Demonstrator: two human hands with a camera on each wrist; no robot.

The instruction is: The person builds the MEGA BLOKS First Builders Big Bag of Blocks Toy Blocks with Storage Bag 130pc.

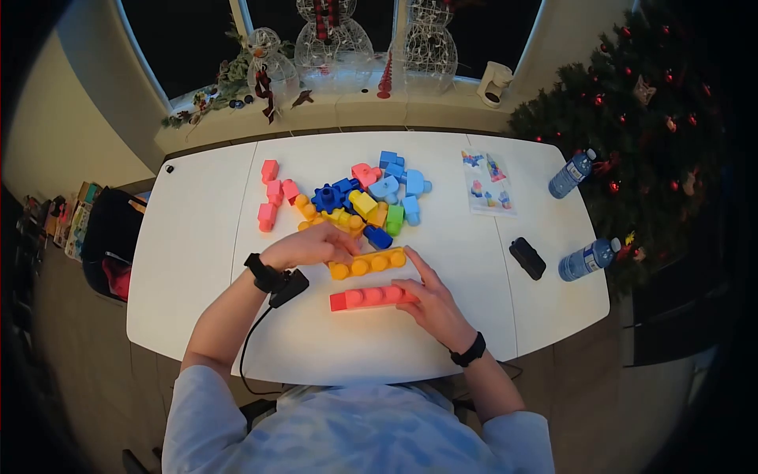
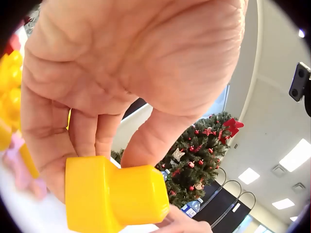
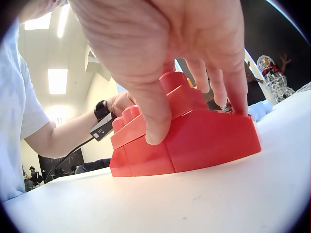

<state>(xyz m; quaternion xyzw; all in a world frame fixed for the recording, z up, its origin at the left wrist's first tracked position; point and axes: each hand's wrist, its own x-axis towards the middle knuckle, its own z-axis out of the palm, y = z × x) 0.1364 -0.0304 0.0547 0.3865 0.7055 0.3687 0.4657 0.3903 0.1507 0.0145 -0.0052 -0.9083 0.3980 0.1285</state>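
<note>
My left hand point(image 1: 316, 243) is at the left end of a yellow block row point(image 1: 369, 265) with several round studs. In the left wrist view, its thumb and fingers pinch a yellow block point(image 2: 90, 194), seen end-on. Nearer to me on the table lies a row of red building blocks point(image 1: 359, 299). My right hand point(image 1: 434, 312) straddles its right part, the thumb point(image 3: 158, 124) against the near side and other fingers behind. One right finger point(image 1: 420, 265) stretches to the right end of the yellow row.
Loose blue, yellow, green and red blocks point(image 1: 363, 204) are heaped beyond my hands, with several pink-red blocks point(image 1: 268, 215) to their left. A picture sheet point(image 1: 488, 186), a black case point(image 1: 527, 259) and two water bottles point(image 1: 584, 261) occupy the right side of the white table point(image 1: 189, 268).
</note>
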